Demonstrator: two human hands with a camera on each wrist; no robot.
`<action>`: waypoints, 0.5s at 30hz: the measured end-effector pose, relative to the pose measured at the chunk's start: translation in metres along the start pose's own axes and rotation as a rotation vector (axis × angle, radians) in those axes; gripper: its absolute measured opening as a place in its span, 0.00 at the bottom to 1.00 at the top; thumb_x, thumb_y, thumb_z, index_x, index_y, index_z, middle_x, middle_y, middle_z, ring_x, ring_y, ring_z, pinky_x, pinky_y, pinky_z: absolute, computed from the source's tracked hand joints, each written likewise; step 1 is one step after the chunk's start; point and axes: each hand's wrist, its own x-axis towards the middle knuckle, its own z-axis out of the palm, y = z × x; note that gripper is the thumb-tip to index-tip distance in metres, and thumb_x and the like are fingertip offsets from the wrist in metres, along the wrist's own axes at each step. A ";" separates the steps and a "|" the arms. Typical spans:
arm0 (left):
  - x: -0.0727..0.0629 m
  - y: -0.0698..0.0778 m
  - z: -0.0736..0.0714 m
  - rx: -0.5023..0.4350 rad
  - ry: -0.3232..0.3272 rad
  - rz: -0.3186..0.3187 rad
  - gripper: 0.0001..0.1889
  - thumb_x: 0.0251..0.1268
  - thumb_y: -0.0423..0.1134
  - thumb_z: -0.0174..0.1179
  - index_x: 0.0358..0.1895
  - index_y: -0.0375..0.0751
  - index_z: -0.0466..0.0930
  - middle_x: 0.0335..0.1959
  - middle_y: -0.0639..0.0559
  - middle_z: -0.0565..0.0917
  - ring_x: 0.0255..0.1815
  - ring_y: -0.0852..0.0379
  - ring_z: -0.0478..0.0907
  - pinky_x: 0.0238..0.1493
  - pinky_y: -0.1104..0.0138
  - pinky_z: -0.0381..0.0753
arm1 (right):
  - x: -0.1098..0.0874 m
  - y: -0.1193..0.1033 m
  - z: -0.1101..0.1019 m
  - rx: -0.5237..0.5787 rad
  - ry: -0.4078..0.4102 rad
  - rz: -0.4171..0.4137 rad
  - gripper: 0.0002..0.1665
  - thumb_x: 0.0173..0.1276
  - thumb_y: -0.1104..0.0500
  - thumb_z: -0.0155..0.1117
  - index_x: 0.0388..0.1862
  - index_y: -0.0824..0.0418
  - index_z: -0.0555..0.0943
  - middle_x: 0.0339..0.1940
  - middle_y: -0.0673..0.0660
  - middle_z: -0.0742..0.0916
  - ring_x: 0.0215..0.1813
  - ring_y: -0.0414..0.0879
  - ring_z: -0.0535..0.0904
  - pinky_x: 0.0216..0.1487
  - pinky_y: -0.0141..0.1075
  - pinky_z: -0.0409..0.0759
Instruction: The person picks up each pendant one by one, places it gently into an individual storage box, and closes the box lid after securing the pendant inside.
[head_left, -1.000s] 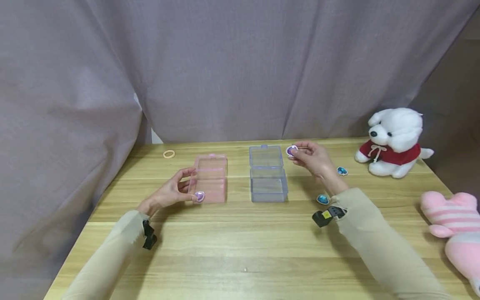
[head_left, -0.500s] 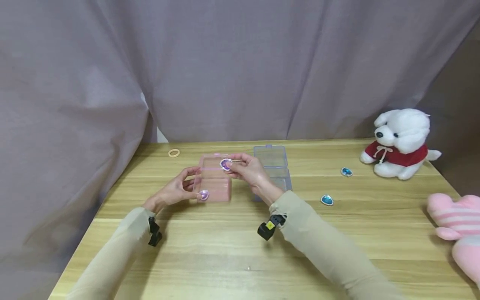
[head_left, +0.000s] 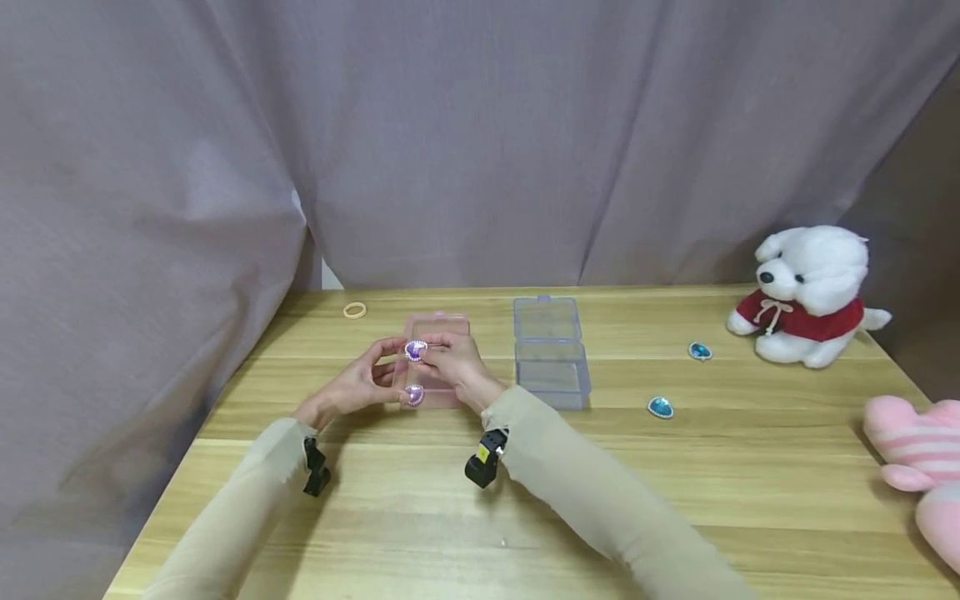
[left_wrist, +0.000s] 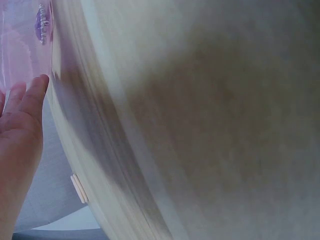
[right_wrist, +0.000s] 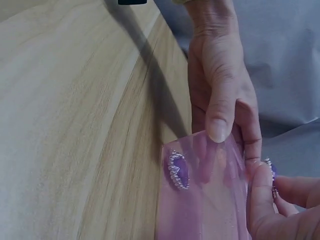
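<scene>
Purple gem (head_left: 416, 350), edged in pale beads: held up at the left side of the pink box, clamped between thumb and fingers of the right hand (head_left: 453, 365); whether it touches the box cannot be told. Pink box (head_left: 442, 402), translucent, lid laid back on the far side: standing on the table, gripped along its left side by the left hand (head_left: 352, 388), thumb at the near corner, fingers farther along. Second purple gem (head_left: 415, 394), likewise bead-edged: at the box's near left corner, close to the left thumb; inside or against the wall, not clear. Blue-tinted box (head_left: 552, 398), translucent, lid also laid back: just right of the pink one. Blue gems, two, pale-edged: one nearer (head_left: 661, 407), one farther (head_left: 700, 351), both lying right of the boxes. Beige ring (head_left: 355, 311): flat, near the back edge, left. White plush dog (head_left: 813, 283) in red top: seated, back right. Pink plush toy (head_left: 911, 437), striped: right edge, partly out of view. Wooden table (head_left: 390, 533), with grey curtain (head_left: 457, 150) behind.
</scene>
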 end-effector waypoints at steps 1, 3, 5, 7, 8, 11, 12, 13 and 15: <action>0.000 0.000 0.000 0.003 0.001 0.000 0.50 0.46 0.29 0.71 0.73 0.46 0.49 0.75 0.46 0.50 0.72 0.41 0.55 0.70 0.57 0.63 | 0.001 0.000 0.001 -0.004 0.009 0.003 0.20 0.63 0.77 0.53 0.56 0.76 0.73 0.48 0.70 0.82 0.34 0.42 0.82 0.57 0.44 0.80; 0.001 0.000 0.000 0.012 0.003 0.005 0.51 0.46 0.30 0.71 0.73 0.46 0.49 0.75 0.45 0.50 0.72 0.41 0.55 0.69 0.57 0.63 | 0.003 0.001 0.003 -0.014 0.023 0.008 0.20 0.63 0.77 0.53 0.56 0.77 0.73 0.47 0.70 0.82 0.35 0.44 0.83 0.57 0.44 0.80; 0.001 -0.001 0.000 0.021 0.003 0.013 0.50 0.45 0.30 0.71 0.73 0.46 0.49 0.75 0.45 0.50 0.72 0.40 0.55 0.69 0.57 0.63 | 0.005 0.001 0.004 -0.025 0.024 0.019 0.20 0.63 0.78 0.52 0.55 0.77 0.73 0.48 0.70 0.82 0.37 0.47 0.83 0.57 0.44 0.80; 0.001 -0.001 -0.001 0.025 0.001 0.022 0.50 0.46 0.30 0.71 0.72 0.45 0.49 0.75 0.44 0.50 0.72 0.40 0.55 0.70 0.57 0.62 | 0.006 0.001 0.006 -0.032 0.021 0.032 0.20 0.63 0.78 0.52 0.55 0.76 0.73 0.49 0.71 0.82 0.41 0.51 0.84 0.57 0.44 0.80; 0.001 -0.001 -0.001 0.027 0.001 0.024 0.50 0.45 0.30 0.71 0.72 0.45 0.50 0.75 0.44 0.50 0.72 0.40 0.55 0.70 0.57 0.62 | 0.007 0.001 0.007 -0.039 0.019 0.038 0.20 0.62 0.78 0.52 0.55 0.76 0.73 0.50 0.71 0.81 0.44 0.53 0.84 0.56 0.43 0.81; 0.001 -0.002 -0.001 0.021 -0.001 0.022 0.50 0.45 0.29 0.71 0.72 0.45 0.50 0.74 0.43 0.52 0.72 0.40 0.55 0.70 0.57 0.62 | 0.008 0.002 0.011 -0.067 0.024 0.054 0.20 0.61 0.79 0.52 0.54 0.75 0.74 0.50 0.71 0.82 0.45 0.55 0.83 0.54 0.41 0.82; 0.001 -0.002 -0.001 0.022 0.000 0.019 0.50 0.45 0.29 0.71 0.72 0.46 0.50 0.74 0.43 0.52 0.72 0.40 0.56 0.70 0.57 0.62 | 0.008 0.003 0.011 -0.073 0.026 0.055 0.20 0.61 0.79 0.52 0.53 0.75 0.75 0.50 0.71 0.82 0.45 0.55 0.83 0.53 0.41 0.82; 0.001 -0.002 -0.001 0.022 -0.001 0.018 0.50 0.45 0.29 0.71 0.72 0.45 0.50 0.74 0.43 0.52 0.72 0.40 0.56 0.70 0.57 0.63 | 0.007 0.004 0.012 -0.081 0.029 0.055 0.20 0.61 0.79 0.52 0.53 0.75 0.75 0.49 0.71 0.82 0.45 0.56 0.83 0.52 0.41 0.83; 0.000 -0.002 -0.001 0.021 -0.006 0.022 0.50 0.46 0.28 0.70 0.73 0.45 0.49 0.75 0.43 0.51 0.72 0.40 0.55 0.70 0.57 0.62 | 0.007 0.005 0.014 -0.091 0.033 0.053 0.20 0.61 0.79 0.52 0.53 0.74 0.76 0.49 0.71 0.82 0.45 0.55 0.84 0.51 0.40 0.84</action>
